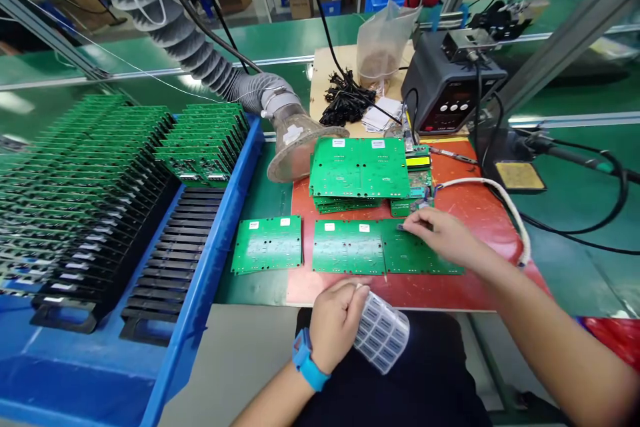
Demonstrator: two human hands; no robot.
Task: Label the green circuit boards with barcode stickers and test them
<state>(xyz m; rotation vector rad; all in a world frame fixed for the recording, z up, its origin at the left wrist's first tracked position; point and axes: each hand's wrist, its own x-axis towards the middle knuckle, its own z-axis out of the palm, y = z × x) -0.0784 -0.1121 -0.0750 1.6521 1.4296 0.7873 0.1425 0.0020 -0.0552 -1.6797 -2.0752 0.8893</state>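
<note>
My left hand [336, 321], with a blue watch [309, 359] on the wrist, grips a sheet of labels [383, 333] over my lap. My right hand [440, 233] pinches a small label [401, 227] at the upper left of a green circuit board [423, 255]. Left of it and touching lies another circuit board [349, 250] with two white labels. Farther left is a small stack of labelled boards [267, 243]. Behind them stands a taller stack of boards [359, 170], beside a board with a yellow display [418, 162].
A blue bin [200, 260] at left holds black racks with many upright boards. A grey fume hose [285, 120] hangs over the bench. A soldering station [450, 87], black cable bundle [345, 97], plastic bag [383, 43] and sponge tray [520, 177] stand behind and right.
</note>
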